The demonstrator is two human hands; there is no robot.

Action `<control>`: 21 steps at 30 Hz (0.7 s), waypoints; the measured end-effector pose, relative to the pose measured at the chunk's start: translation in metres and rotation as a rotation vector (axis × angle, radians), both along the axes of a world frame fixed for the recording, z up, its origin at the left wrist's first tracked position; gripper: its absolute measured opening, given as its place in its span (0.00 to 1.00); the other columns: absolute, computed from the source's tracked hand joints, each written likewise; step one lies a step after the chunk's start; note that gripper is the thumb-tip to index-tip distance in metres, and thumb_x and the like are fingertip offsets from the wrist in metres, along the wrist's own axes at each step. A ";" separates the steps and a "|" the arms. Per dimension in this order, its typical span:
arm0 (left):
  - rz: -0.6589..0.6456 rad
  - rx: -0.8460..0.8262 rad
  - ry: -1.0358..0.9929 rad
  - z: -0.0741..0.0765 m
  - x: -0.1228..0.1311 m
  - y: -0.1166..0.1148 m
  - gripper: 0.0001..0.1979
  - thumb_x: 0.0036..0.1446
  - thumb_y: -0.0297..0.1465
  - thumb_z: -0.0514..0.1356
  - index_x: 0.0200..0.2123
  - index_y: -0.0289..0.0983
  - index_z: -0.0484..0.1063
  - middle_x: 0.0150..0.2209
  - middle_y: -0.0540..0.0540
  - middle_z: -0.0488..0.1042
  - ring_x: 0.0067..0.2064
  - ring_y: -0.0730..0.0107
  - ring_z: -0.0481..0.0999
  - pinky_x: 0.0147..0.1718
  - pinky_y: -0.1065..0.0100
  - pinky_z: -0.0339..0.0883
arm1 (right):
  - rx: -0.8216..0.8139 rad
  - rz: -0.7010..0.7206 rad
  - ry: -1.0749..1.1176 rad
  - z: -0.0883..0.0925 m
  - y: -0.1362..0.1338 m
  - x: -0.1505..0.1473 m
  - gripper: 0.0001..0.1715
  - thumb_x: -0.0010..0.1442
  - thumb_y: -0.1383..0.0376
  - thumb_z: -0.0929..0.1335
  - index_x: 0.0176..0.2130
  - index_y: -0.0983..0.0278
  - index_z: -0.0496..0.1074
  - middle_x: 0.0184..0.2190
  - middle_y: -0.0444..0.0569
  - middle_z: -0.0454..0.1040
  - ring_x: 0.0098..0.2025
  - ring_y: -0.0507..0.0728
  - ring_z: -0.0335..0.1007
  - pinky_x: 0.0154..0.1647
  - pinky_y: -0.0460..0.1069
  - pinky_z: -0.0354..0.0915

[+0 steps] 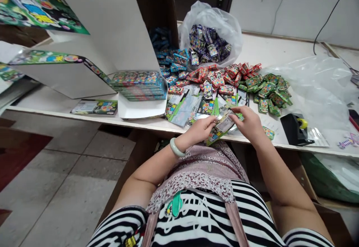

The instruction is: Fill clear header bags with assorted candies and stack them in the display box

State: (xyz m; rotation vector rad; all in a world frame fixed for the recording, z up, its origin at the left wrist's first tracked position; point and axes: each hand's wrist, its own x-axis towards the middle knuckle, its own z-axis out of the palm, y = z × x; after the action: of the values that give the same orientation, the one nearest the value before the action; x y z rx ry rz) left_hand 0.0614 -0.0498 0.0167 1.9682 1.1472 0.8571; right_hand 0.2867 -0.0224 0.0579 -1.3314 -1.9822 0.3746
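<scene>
Between my two hands, at the table's front edge, is a printed plastic packet (223, 124) with a clear window and a green and yellow lower part. My left hand (198, 130), a pale bangle at its wrist, pinches the packet's left side. The fingers of my right hand (248, 123) close on its upper right edge. Just beyond my hands lie more flat packets (183, 108), overlapping. Small wrapped packs are heaped behind them: red ones (215, 77), green ones (270, 90) on the right and blue ones (179, 61) on the left.
A clear plastic bag (235, 26) of purple packs stands at the back. To the left, an open display box (142, 109) holds stacked packets (138, 86); a single packet (97, 107) lies beside it. On the right are a black tape dispenser (293, 129) and crumpled clear plastic (316, 82).
</scene>
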 end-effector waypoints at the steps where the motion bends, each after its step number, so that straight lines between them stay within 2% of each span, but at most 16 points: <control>1: 0.010 0.036 0.043 0.002 -0.005 -0.003 0.13 0.67 0.29 0.51 0.47 0.36 0.74 0.44 0.41 0.80 0.46 0.59 0.79 0.48 0.59 0.71 | -0.088 0.040 0.042 0.001 0.002 -0.002 0.18 0.58 0.50 0.70 0.35 0.62 0.76 0.33 0.52 0.79 0.37 0.61 0.75 0.42 0.58 0.72; 3: 0.032 0.104 0.097 0.004 -0.014 -0.006 0.14 0.68 0.29 0.50 0.49 0.36 0.73 0.44 0.39 0.80 0.47 0.57 0.80 0.48 0.58 0.71 | -0.307 0.175 0.133 0.004 0.002 -0.005 0.23 0.53 0.45 0.73 0.32 0.62 0.76 0.29 0.49 0.77 0.31 0.58 0.72 0.36 0.55 0.71; 5: 0.006 0.174 0.111 0.003 -0.022 -0.008 0.14 0.68 0.29 0.50 0.51 0.36 0.72 0.46 0.38 0.80 0.48 0.57 0.80 0.48 0.57 0.72 | -0.527 0.333 0.171 0.008 0.002 -0.005 0.27 0.49 0.42 0.74 0.31 0.63 0.78 0.28 0.47 0.77 0.30 0.56 0.72 0.34 0.53 0.71; 6: -0.021 0.210 0.106 0.002 -0.024 -0.009 0.14 0.68 0.29 0.50 0.52 0.36 0.71 0.47 0.37 0.80 0.48 0.57 0.80 0.48 0.57 0.73 | -0.601 0.378 0.172 0.011 0.002 -0.004 0.28 0.47 0.41 0.75 0.31 0.63 0.79 0.28 0.47 0.77 0.30 0.57 0.72 0.34 0.52 0.71; 8: -0.059 0.278 0.097 0.001 -0.024 -0.010 0.16 0.69 0.29 0.50 0.55 0.35 0.69 0.51 0.36 0.78 0.51 0.57 0.80 0.50 0.56 0.73 | -0.652 0.381 0.176 0.015 0.003 -0.004 0.29 0.48 0.40 0.74 0.31 0.62 0.81 0.30 0.48 0.80 0.33 0.58 0.74 0.37 0.54 0.72; 12: -0.014 0.369 0.197 -0.002 -0.013 -0.013 0.21 0.68 0.32 0.54 0.61 0.30 0.63 0.56 0.28 0.74 0.58 0.50 0.74 0.57 0.49 0.69 | -0.615 0.355 0.217 0.015 0.005 -0.003 0.26 0.52 0.41 0.73 0.34 0.60 0.82 0.42 0.52 0.83 0.48 0.63 0.77 0.55 0.60 0.70; 14: 0.012 0.349 0.251 -0.005 -0.008 -0.014 0.22 0.67 0.29 0.52 0.62 0.30 0.61 0.55 0.27 0.73 0.59 0.49 0.74 0.57 0.47 0.69 | -0.632 0.371 0.226 0.012 0.007 -0.003 0.25 0.52 0.41 0.73 0.33 0.60 0.82 0.44 0.53 0.82 0.50 0.64 0.77 0.58 0.61 0.68; 16: 0.014 0.300 0.244 -0.008 -0.008 -0.011 0.22 0.67 0.25 0.49 0.62 0.31 0.62 0.55 0.30 0.75 0.57 0.51 0.76 0.56 0.49 0.70 | -0.630 0.396 0.217 0.010 0.009 -0.005 0.25 0.54 0.42 0.72 0.35 0.59 0.81 0.44 0.53 0.82 0.49 0.63 0.77 0.57 0.61 0.70; 18: 0.029 0.240 0.159 -0.010 -0.013 -0.006 0.21 0.66 0.25 0.49 0.61 0.34 0.65 0.54 0.34 0.76 0.55 0.54 0.78 0.55 0.52 0.72 | -0.500 0.372 0.205 0.011 0.010 -0.010 0.22 0.58 0.44 0.70 0.37 0.59 0.81 0.43 0.53 0.82 0.48 0.63 0.77 0.56 0.61 0.70; 21: 0.177 0.130 -0.077 -0.008 -0.027 0.006 0.19 0.67 0.31 0.52 0.58 0.38 0.70 0.55 0.39 0.77 0.55 0.58 0.78 0.56 0.56 0.72 | -0.094 0.139 0.244 0.012 0.011 -0.020 0.21 0.61 0.51 0.70 0.49 0.59 0.77 0.52 0.55 0.77 0.57 0.63 0.71 0.63 0.63 0.64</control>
State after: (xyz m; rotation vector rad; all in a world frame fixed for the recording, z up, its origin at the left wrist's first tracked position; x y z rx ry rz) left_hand 0.0347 -0.0437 0.0091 1.9391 1.2622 1.1154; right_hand 0.2669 -0.0112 0.0700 -1.1465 -1.8741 0.6705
